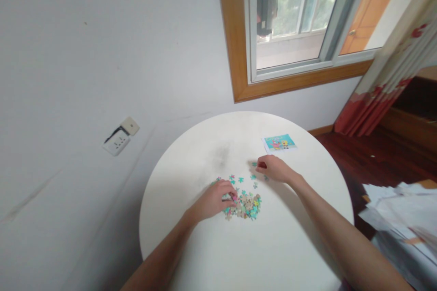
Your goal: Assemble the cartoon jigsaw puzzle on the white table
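Note:
A small heap of colourful jigsaw pieces [246, 204] lies near the middle of a round white table [205, 254]. My left hand [215, 198] rests on the heap's left side, fingers curled and pinching among the pieces. My right hand [275, 168] is farther back and to the right, fingers closed in a pinch over a loose teal piece [254, 164] on the tabletop. A few single pieces [241, 179] lie scattered between the two hands. A small printed picture card [279, 142] lies flat behind my right hand.
The table stands against a white wall with a loose socket plate [119, 138]. A wood-framed window [293, 22] is behind it, a red-patterned curtain [392, 77] to the right. Papers [399, 213] lie at the right over a dark wooden floor.

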Motion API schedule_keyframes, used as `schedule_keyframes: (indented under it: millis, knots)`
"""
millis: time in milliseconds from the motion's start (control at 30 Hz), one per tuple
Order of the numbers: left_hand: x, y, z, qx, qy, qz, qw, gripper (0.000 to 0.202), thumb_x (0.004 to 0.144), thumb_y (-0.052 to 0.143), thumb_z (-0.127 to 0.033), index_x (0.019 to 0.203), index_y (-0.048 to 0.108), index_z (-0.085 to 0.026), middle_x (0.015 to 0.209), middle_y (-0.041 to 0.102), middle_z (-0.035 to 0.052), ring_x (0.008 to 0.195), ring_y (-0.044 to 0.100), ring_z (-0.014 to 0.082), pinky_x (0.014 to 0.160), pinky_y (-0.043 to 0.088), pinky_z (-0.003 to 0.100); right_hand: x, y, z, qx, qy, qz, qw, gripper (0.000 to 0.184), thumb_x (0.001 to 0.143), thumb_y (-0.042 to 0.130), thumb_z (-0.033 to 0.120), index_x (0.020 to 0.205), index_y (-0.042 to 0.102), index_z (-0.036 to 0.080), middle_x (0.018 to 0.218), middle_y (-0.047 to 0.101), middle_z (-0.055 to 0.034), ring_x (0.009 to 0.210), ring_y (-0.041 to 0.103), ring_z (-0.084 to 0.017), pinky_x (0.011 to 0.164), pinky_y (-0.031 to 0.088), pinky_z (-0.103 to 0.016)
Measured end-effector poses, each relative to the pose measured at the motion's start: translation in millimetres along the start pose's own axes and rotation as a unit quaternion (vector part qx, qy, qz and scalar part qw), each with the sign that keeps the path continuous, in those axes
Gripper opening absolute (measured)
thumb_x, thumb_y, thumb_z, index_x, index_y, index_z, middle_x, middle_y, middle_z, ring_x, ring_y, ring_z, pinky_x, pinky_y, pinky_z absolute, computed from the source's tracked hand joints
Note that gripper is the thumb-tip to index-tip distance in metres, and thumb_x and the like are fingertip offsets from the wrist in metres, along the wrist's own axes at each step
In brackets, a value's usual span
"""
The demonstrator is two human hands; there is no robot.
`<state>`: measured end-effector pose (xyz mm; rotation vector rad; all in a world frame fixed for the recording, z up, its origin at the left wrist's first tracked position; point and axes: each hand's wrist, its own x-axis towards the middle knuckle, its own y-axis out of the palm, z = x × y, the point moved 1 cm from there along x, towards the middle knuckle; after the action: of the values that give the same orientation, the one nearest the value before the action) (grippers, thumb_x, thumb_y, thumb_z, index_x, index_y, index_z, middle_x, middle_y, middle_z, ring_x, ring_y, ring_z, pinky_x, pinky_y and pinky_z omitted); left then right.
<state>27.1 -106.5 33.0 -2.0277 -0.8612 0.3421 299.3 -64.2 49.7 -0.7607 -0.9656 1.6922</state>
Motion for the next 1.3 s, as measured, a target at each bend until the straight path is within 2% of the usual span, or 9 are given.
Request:
schedule_keyframes:
  millis: [233, 367, 633, 733, 833, 933, 1033, 1133, 1300]
  knots:
    - [-0.6, -8.5, 6.4, -0.100, -0.139, -0.001, 0.985, 0.014, 0.085, 0.065, -0.029, 0.081, 0.069, -0.016, 0.069, 0.059, -0.0019, 0.066, 0.050, 0.0123, 0.062, 0.035, 0.023, -6.1, 19.4, 33.6, 0.091, -0.123, 0.043, 0.987, 0.008, 0.083, 0.064, 0.019, 0.080, 0.070, 0.016, 0.070, 0.066, -0.0004, 0.061, 0.052, -0.011, 0.060, 0.032, -0.022]
    - [-5.1, -19.0, 16.8, -0.119, -0.186, 0.008, 0.975, 0.016, 0.081, 0.064, -0.029, 0.078, 0.069, -0.014, 0.060, 0.051, -0.0036, 0.059, 0.044, 0.0110, 0.056, 0.030, 0.023, -8.8, 39.2, 52.3, 0.090, -0.201, 0.059, 0.974, 0.009, 0.081, 0.062, 0.013, 0.082, 0.071, 0.018, 0.079, 0.067, -0.0008, 0.069, 0.055, -0.012, 0.063, 0.034, -0.022]
    - [-20.7, -31.7, 34.7, -0.116, -0.221, 0.077, 0.965, 0.018, 0.074, 0.067, -0.031, 0.076, 0.072, -0.014, 0.063, 0.064, 0.0012, 0.060, 0.055, 0.0139, 0.057, 0.037, 0.022, -16.1, 63.0, 74.4, 0.028, -0.266, 0.045, 0.962, 0.014, 0.086, 0.070, 0.031, 0.094, 0.069, 0.020, 0.100, 0.066, -0.0059, 0.097, 0.060, -0.020, 0.076, 0.041, -0.025]
    - [-23.8, -31.0, 37.1, -0.090, -0.219, 0.084, 0.968, 0.016, 0.068, 0.073, -0.028, 0.077, 0.072, -0.014, 0.062, 0.062, -0.0010, 0.059, 0.053, 0.0130, 0.055, 0.035, 0.022, -15.4, 70.7, 77.1, 0.020, -0.258, 0.054, 0.964, 0.010, 0.084, 0.072, 0.028, 0.088, 0.068, 0.020, 0.097, 0.066, -0.0055, 0.096, 0.060, -0.020, 0.075, 0.041, -0.025]
    - [-22.4, -31.1, 34.9, -0.071, -0.205, 0.056, 0.975, 0.017, 0.069, 0.072, -0.023, 0.084, 0.073, -0.016, 0.065, 0.061, -0.0020, 0.061, 0.053, 0.0126, 0.057, 0.036, 0.022, -14.0, 75.7, 77.1, 0.051, -0.249, 0.056, 0.966, 0.005, 0.081, 0.072, 0.021, 0.084, 0.068, 0.020, 0.093, 0.066, -0.0036, 0.092, 0.059, -0.018, 0.072, 0.039, -0.024]
    - [-18.0, -31.5, 28.0, -0.046, -0.139, 0.028, 0.989, 0.015, 0.074, 0.071, -0.020, 0.087, 0.075, -0.018, 0.076, 0.064, 0.0001, 0.070, 0.055, 0.0138, 0.064, 0.040, 0.023, -11.8, 75.7, 72.5, 0.111, -0.241, 0.073, 0.961, 0.007, 0.078, 0.068, 0.012, 0.077, 0.066, 0.019, 0.080, 0.065, 0.0004, 0.079, 0.058, -0.014, 0.067, 0.037, -0.021]
    - [-14.8, -28.6, 20.4, -0.034, -0.061, 0.037, 0.997, 0.016, 0.079, 0.072, -0.023, 0.094, 0.076, -0.020, 0.089, 0.067, 0.0030, 0.083, 0.059, 0.0167, 0.075, 0.043, 0.025, -7.3, 68.3, 61.5, 0.181, -0.208, 0.076, 0.958, 0.007, 0.078, 0.066, 0.011, 0.075, 0.066, 0.017, 0.069, 0.062, 0.0031, 0.065, 0.053, -0.010, 0.061, 0.035, -0.020]
    - [-14.0, -23.2, 16.2, -0.021, -0.021, 0.056, 0.998, 0.018, 0.083, 0.072, -0.027, 0.099, 0.076, -0.021, 0.096, 0.067, 0.0051, 0.092, 0.061, 0.0194, 0.083, 0.044, 0.028, -1.1, 52.6, 45.8, 0.209, -0.155, 0.022, 0.965, 0.006, 0.081, 0.065, 0.014, 0.076, 0.066, 0.016, 0.069, 0.063, 0.0017, 0.064, 0.052, -0.011, 0.061, 0.036, -0.021]
    - [-13.5, -19.8, 12.0, -0.008, 0.000, 0.061, 0.998, 0.015, 0.090, 0.066, -0.031, 0.095, 0.075, -0.020, 0.096, 0.068, 0.0055, 0.093, 0.061, 0.0194, 0.086, 0.044, 0.029, 7.0, 26.0, 18.6, 0.172, -0.075, -0.072, 0.980, 0.006, 0.082, 0.063, 0.014, 0.078, 0.067, 0.016, 0.070, 0.065, -0.0010, 0.064, 0.054, -0.013, 0.062, 0.035, -0.023]
